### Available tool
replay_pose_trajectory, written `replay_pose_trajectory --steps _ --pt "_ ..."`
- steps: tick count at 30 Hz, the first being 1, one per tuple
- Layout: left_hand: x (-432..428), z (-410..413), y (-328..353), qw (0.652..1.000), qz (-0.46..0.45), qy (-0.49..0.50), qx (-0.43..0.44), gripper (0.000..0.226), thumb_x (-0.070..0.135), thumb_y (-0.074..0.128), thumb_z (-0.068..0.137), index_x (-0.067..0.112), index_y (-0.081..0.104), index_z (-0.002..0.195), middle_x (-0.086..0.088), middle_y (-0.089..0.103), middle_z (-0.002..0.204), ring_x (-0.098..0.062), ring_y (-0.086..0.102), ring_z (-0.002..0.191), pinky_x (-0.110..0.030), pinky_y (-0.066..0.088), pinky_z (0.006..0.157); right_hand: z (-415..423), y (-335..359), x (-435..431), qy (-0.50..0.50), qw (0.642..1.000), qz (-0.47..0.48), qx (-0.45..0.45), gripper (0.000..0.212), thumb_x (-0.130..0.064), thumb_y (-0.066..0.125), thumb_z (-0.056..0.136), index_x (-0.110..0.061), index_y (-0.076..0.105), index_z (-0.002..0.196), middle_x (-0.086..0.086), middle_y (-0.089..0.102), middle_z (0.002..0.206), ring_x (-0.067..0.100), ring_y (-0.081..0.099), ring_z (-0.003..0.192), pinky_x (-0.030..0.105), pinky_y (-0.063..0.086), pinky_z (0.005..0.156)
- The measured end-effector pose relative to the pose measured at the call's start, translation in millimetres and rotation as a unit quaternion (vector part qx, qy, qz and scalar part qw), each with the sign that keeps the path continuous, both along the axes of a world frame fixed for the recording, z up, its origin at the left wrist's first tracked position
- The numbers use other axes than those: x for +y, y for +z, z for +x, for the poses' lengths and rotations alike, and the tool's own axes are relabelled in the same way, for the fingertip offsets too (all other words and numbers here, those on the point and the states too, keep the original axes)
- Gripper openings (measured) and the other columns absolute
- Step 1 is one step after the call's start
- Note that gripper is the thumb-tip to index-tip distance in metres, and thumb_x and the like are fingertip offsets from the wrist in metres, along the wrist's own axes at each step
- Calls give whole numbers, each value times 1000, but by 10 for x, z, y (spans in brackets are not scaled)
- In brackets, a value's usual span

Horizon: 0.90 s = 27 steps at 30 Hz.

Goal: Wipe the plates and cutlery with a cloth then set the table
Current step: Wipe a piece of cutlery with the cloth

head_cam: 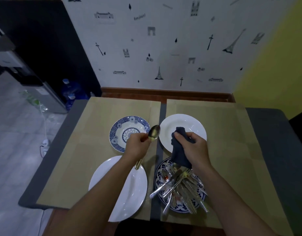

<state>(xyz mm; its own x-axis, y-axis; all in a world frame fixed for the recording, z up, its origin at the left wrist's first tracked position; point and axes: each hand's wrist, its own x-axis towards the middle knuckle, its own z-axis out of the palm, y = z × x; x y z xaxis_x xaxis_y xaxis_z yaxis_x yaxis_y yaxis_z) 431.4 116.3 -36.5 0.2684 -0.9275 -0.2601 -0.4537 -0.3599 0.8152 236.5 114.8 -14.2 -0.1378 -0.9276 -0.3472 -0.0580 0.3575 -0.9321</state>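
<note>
- The left hand (138, 145), at the centre of the frame, has its fingers curled round the handle of a gold-coloured metal spoon (154, 133). The spoon's bowl points up and to the right, and the end of the handle sticks out below the wrist.
- The right hand (193, 149), just right of centre, grips a bunched dark blue-grey cloth (178, 155). The cloth hangs from the fist and is close to the spoon but not touching it.
- Under the cloth, at lower right, a blue-and-white patterned plate (158, 178) holds a heap of silver and gold cutlery (179, 188).
- A plain white round plate (183, 122) lies above it, partly behind the right hand.
- Left of centre lies a blue-and-white plate with a flower centre (121, 130).
- At lower left a second plain white plate (104, 178) sits under the left forearm.
- All four plates rest on two tan woven placemats (89, 150) on a dark grey table (269, 133).
- Blue water bottles (70, 90) stand on the floor at upper left.
</note>
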Motion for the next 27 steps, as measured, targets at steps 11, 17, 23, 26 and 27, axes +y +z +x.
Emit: replay_pose_trajectory --steps 11,17,23,26,27 --pt "-316 861 -695 984 121 3 -132 24 9 57 94 5 71 75 -15 67 74 -22 60 65 -23 39 56 66 -114 -87 -6 999 31 18 12 -34 82 85 -24 79 90 -6 78 83 20 74 85 37 59 78" --pt "-390 1049 -885 971 137 -26 -194 23 12 59 92 7 66 70 -15 63 67 -35 66 77 -31 40 61 99 -131 -159 -18 999 43 -4 7 -31 82 86 -25 78 87 -5 78 81 9 72 71 26 57 67" --pt "-411 1072 -968 953 86 -74 -282 16 13 60 93 4 66 82 -21 68 87 -40 65 84 -37 44 67 81 -158 -188 -29 999 38 -14 10 -30 81 87 -23 79 93 -1 79 85 16 75 78 26 59 66" --pt "-393 1054 -1002 944 67 -98 -308 14 7 57 93 -2 69 94 -24 66 95 -40 64 87 -41 48 72 35 -160 -173 -34 999 40 -14 12 -30 81 87 -20 79 93 1 79 86 19 76 80 29 59 69" --pt "-383 1052 -1010 943 64 -103 -311 14 4 57 92 -2 69 95 -25 66 95 -40 64 86 -41 48 72 15 -163 -167 -36 998 40 -14 13 -30 81 87 -19 80 94 2 79 87 20 76 81 30 59 70"
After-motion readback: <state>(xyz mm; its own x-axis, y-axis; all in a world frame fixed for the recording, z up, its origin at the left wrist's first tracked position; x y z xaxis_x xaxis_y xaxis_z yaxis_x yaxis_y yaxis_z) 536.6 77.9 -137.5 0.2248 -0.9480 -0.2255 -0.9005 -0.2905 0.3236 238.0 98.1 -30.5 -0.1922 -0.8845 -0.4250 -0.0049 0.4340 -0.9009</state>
